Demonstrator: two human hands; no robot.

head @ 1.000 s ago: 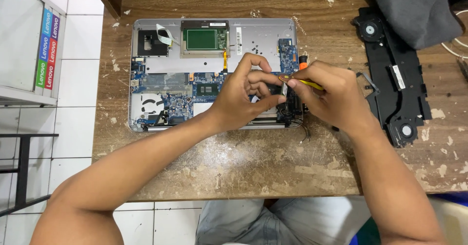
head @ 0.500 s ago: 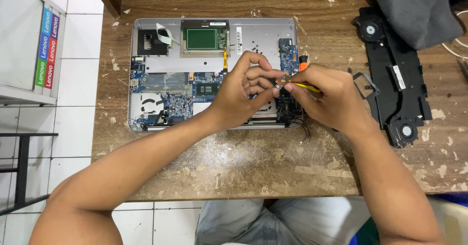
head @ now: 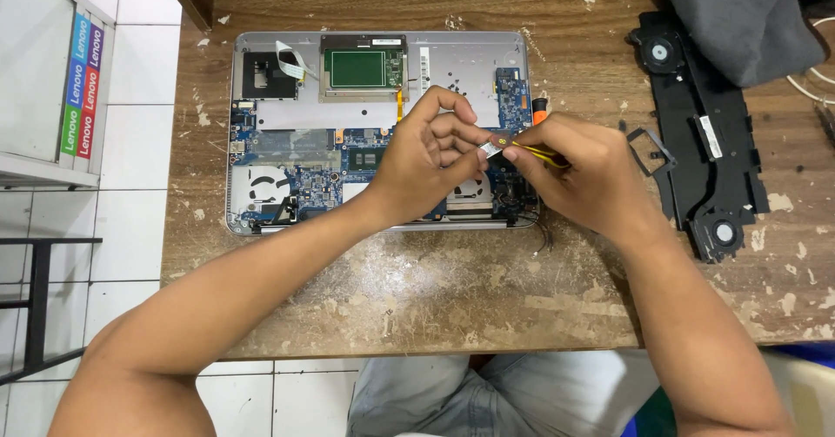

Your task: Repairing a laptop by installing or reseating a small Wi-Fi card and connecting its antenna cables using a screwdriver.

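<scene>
An opened silver laptop base (head: 452, 59) lies on the worn wooden table, its blue motherboard (head: 296, 154) and green touchpad board (head: 357, 69) exposed. My left hand (head: 426, 154) hovers over the right part of the board, fingers pinching a small pale part (head: 491, 149). My right hand (head: 583, 176) meets it from the right, gripping a thin yellow tool (head: 539, 153) whose tip touches that small part. An orange-capped item (head: 540, 106) lies just beyond my right hand. The board under both hands is hidden.
A black speaker and fan assembly (head: 704, 133) lies to the right, with a dark grey cloth (head: 739, 15) over its far end. A small black frame (head: 648, 152) sits beside it. A cabinet with coloured stickers (head: 52, 80) stands on the white tiled floor at left.
Both hands have lifted slightly and shifted away from the board's near edge, still pinched together around the small part. The laptop has not moved.
</scene>
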